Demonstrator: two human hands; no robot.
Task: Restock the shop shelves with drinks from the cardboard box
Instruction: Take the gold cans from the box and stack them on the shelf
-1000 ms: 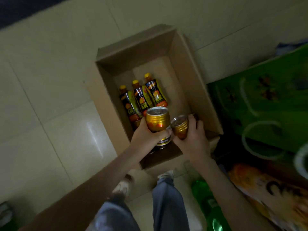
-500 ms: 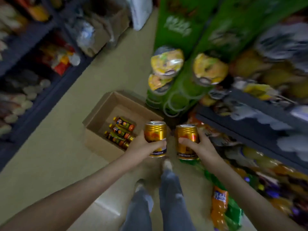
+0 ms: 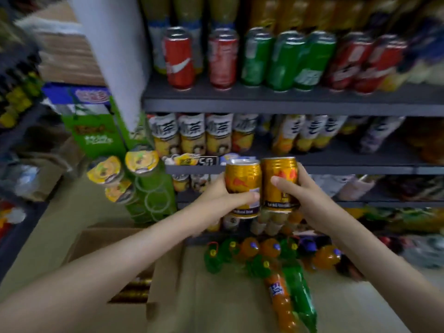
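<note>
You hold two gold cans upright at frame centre, side by side and touching. Your left hand wraps the left can, thumb across its front; your right hand wraps the right can the same way. The shelves lie straight ahead, just beyond the cans, whose long axes run vertical. Neither hand looks clearly nearer. Blur and the cans themselves hide which gap could take them. The box, lower left, is partly covered by your left arm.
</note>
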